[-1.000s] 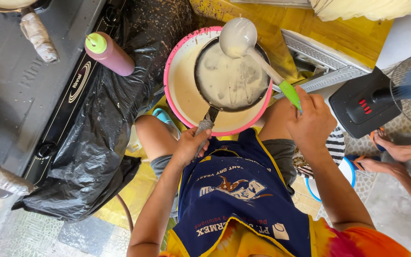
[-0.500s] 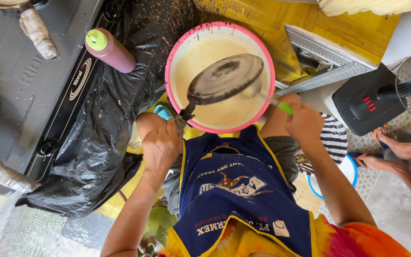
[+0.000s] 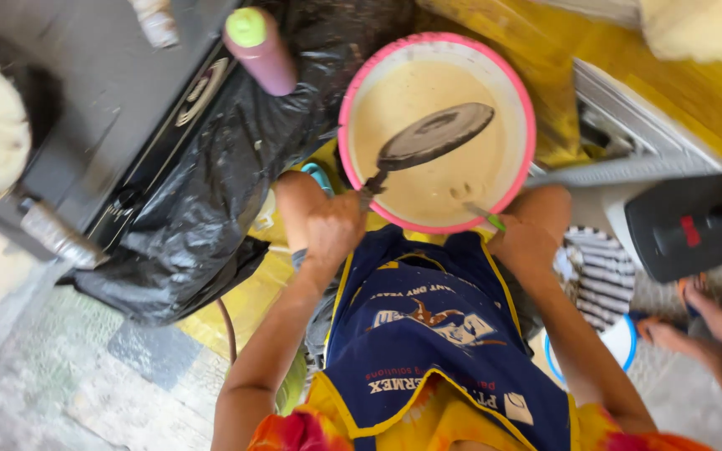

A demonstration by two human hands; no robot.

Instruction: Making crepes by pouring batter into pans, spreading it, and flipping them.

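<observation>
Black plastic sheet (image 3: 202, 192): crumpled, left of the basin.
Basin (image 3: 525, 108): pink-rimmed, holds pale batter, between the person's knees.
Pan (image 3: 434, 135): small, dark, tilted bottom-up above the batter.
Left hand (image 3: 334, 229): fist wrapped around the pan handle.
Right hand (image 3: 528, 238): curled around a green-handled ladle (image 3: 485, 215) dipping into the batter.
Bottle (image 3: 261, 48): pink, green cap, just beyond the sheet.
</observation>
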